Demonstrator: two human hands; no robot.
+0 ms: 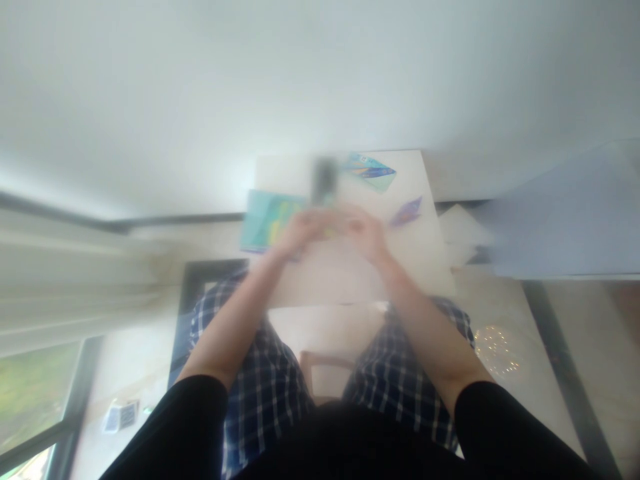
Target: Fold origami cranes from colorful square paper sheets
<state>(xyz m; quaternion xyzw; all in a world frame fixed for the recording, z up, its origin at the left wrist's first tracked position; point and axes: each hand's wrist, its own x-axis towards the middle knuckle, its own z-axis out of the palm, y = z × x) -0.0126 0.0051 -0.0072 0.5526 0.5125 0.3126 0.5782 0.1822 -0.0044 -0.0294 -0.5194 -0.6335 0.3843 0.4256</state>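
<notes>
Both hands meet over the middle of a small white table (345, 273), and the view is hazy. My left hand (307, 225) is closed, its fingers brought in towards the right hand. Opposite it, my right hand (366, 230) is closed too, fingertips nearly touching the left. Something small and greenish shows between them, too smeared to name. Beneath and left of my left hand lies a flat teal and yellow sheet or booklet (263, 220). Just beyond the fingers is a blurred dark grey, rectangular object (325, 179).
A blue and teal pointed packet or card (373, 172) lies at the table's far edge. Right of my right hand is a small purple leaf-shaped piece (407, 212). A wall (320, 73) rises behind the table; a pale panel (570, 213) stands to the right.
</notes>
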